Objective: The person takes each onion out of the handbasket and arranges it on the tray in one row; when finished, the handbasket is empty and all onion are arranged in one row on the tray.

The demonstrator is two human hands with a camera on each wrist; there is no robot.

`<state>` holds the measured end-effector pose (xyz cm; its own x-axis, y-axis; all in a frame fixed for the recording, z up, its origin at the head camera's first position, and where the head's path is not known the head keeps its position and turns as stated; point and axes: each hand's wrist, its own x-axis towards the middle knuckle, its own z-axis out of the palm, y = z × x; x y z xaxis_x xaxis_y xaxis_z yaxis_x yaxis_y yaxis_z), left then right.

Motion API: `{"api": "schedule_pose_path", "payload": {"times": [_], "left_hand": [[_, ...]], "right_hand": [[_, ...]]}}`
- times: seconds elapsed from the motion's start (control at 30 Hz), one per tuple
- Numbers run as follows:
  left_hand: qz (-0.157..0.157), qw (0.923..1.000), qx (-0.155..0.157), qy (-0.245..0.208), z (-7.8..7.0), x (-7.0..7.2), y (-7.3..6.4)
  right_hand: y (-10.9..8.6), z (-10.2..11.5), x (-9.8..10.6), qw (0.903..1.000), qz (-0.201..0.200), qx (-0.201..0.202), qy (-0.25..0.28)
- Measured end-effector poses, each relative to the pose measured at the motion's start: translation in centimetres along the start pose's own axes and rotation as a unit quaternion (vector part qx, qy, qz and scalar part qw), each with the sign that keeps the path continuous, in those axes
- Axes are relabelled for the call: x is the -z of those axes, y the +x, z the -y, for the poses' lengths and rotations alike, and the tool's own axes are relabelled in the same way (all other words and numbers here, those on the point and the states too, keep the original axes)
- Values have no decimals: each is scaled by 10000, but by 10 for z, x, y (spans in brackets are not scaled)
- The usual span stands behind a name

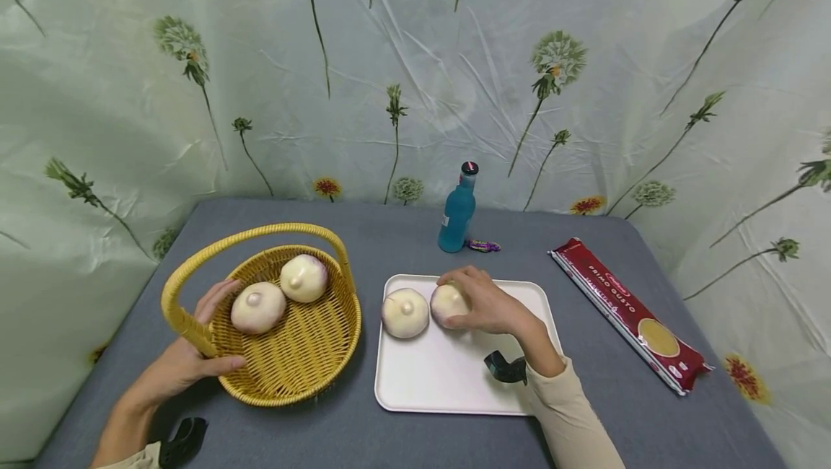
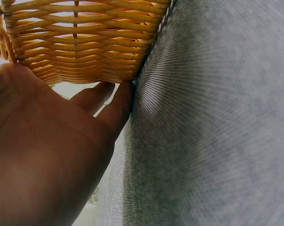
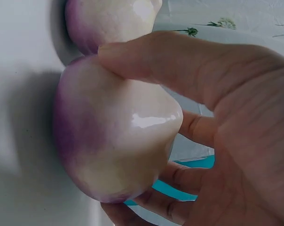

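Note:
On the left, a yellow wicker basket with a tall hoop handle bears two white-and-purple turnips. My left hand holds the basket's left side, its thumb at the front rim and its fingers around the outer wall near the handle's foot. A white rectangular tray lies to the right of the basket. On its far left part sits one turnip. Right beside it, my right hand grips another turnip, thumb on one side and fingers curved around the other.
Behind the tray stand a blue bottle with a dark cap and a small purple-wrapped sweet. A red spaghetti packet lies at the right. A grey cloth covers the table, and a flower-patterned curtain hangs behind.

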<state>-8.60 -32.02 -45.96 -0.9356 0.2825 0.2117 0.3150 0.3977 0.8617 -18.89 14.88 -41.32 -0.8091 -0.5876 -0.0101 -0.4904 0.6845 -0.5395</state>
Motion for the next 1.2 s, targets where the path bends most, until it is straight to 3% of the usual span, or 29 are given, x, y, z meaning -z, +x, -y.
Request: {"api": "schedule_pose_path", "payload": {"times": [0.63, 0.97, 1.2], "left_hand": [[19, 10000, 51, -45, 2, 0, -2], [11, 9999, -93, -77, 0, 0, -1], [25, 9998, -147, -110, 0, 1, 0]], "right_hand": [[1, 0, -1, 9998, 130, 113, -87], [0, 1, 0, 9986, 338, -374, 152], [-2, 0, 1, 9986, 381, -315, 170]]}}
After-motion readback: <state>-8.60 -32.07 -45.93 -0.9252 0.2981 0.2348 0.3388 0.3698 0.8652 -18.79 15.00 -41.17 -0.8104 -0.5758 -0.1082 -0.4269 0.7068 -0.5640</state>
